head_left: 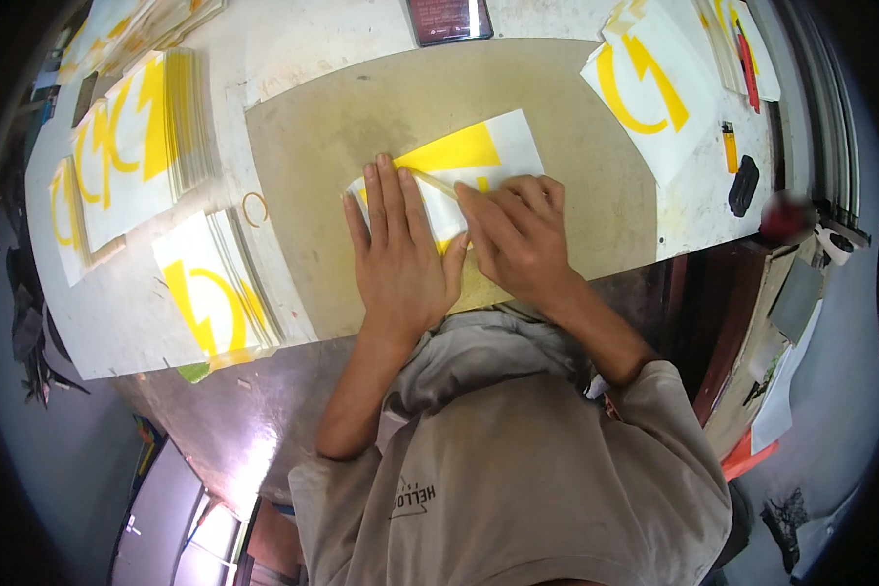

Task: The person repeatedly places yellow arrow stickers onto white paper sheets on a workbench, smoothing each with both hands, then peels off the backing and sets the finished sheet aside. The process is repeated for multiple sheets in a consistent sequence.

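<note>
A white paper sheet with yellow print (449,153) lies at a slant on the grey-brown mat before me, partly folded over. My left hand (396,249) rests flat on its left part, fingers straight and mostly together, thumb out to the right. My right hand (520,232) is curled at the sheet's right part, its fingertips pinching or pressing the folded flap (439,200) beside my left thumb. The fingers hide just how the flap's edge is gripped. Much of the sheet's left and near side is covered by my hands.
Stacks of folded yellow-and-white papers (132,146) stand at the left, with another stack (205,293) nearer me. More sheets (645,93) lie at the far right, near a red pen (748,68), a yellow lighter (730,146) and a black object (743,186). A dark phone-like device (449,21) sits at the back; a rubber band (255,209) lies left.
</note>
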The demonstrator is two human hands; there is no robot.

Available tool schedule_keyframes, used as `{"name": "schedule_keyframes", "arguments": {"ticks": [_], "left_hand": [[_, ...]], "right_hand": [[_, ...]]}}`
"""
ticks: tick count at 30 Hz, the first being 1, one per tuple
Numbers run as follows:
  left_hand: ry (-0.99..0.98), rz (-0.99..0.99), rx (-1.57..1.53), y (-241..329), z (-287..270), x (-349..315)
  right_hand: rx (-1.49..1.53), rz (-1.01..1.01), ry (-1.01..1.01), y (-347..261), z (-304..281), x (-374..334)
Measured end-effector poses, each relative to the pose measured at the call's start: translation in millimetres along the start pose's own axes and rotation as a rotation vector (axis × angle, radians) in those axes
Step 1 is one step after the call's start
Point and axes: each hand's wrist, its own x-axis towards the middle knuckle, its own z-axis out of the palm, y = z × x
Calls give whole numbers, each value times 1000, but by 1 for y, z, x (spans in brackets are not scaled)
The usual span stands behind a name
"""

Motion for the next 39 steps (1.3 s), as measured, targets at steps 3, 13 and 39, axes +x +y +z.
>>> {"name": "schedule_keyframes", "arguments": {"ticks": [3,13,39], "left_hand": [[28,-21,-11,1,-2,1],[-1,134,-554,-11,-44,40],[-195,398,-360,-54,-29,73]], "right_hand": [[-255,192,17,39,-5,15],[101,189,109,18,-24,6],[322,62,-292,-45,-51,-65]]}}
